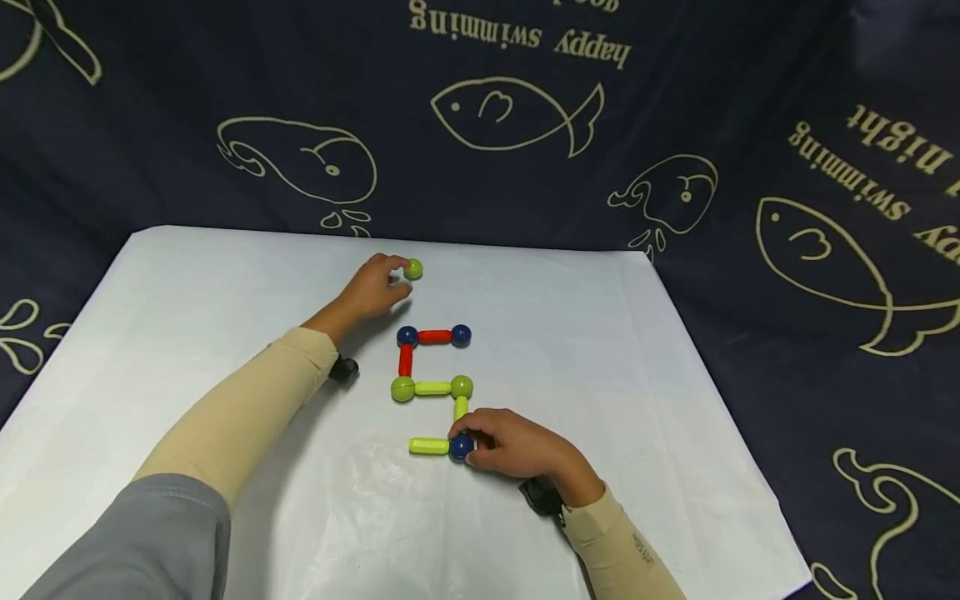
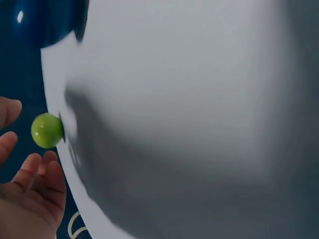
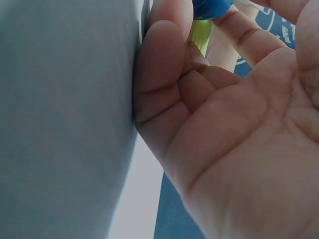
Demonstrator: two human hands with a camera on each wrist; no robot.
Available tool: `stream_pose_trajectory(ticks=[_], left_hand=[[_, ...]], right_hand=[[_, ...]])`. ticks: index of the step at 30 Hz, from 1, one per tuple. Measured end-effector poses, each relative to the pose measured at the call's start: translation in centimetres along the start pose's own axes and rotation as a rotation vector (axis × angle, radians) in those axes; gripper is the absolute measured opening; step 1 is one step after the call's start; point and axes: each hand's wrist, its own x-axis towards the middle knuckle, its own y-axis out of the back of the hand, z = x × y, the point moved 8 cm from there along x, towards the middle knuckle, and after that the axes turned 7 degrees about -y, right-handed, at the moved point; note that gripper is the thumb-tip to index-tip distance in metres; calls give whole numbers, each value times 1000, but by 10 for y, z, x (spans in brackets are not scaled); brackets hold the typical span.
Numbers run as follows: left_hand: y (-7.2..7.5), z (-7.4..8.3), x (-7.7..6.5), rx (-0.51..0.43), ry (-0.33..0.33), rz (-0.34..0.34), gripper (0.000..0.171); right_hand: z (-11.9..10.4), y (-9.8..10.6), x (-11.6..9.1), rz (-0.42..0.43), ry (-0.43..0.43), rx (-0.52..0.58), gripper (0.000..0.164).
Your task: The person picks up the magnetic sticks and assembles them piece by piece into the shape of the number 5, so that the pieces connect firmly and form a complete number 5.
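Observation:
At the far side of the table my left hand (image 1: 371, 287) reaches toward a loose green ball (image 1: 413, 268). Its fingers are spread around the ball (image 2: 47, 130), with a gap showing in the left wrist view. My right hand (image 1: 521, 446) holds a dark blue ball (image 1: 461, 448) between thumb and fingers. That ball joins a yellow-green rod (image 1: 428, 447) on its left and another rod (image 1: 461, 407) running up to a green ball (image 1: 462, 387). In the right wrist view, the blue ball (image 3: 212, 7) shows at the fingertips.
The chain continues through a yellow-green rod (image 1: 432, 388), a green ball (image 1: 402, 389), red rods (image 1: 406, 361) and dark blue balls (image 1: 407, 336), ending in a blue ball (image 1: 461, 335). A white sheet (image 1: 600, 350) covers the table. Behind hangs a dark printed cloth (image 1: 525, 200).

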Motion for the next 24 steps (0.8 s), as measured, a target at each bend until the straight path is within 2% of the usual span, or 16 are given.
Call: stream_pose_trajectory(ticks=[4, 10, 13, 19, 24], left_hand=[[-3, -3, 12, 19, 29, -13, 51], [-5, -17, 21, 66, 87, 34, 55], [-7, -18, 25, 63, 76, 44, 53], [-14, -11, 27, 81, 29, 28, 47], [-16, -5, 25, 85, 39, 58, 39]], right_hand=[[0, 1, -2, 1, -1, 1, 29], [-2, 1, -1, -3, 17, 16, 29], [-2, 1, -1, -7, 15, 20, 28], [0, 0, -1, -15, 0, 28, 28], [2, 1, -3, -16, -8, 33, 28]])
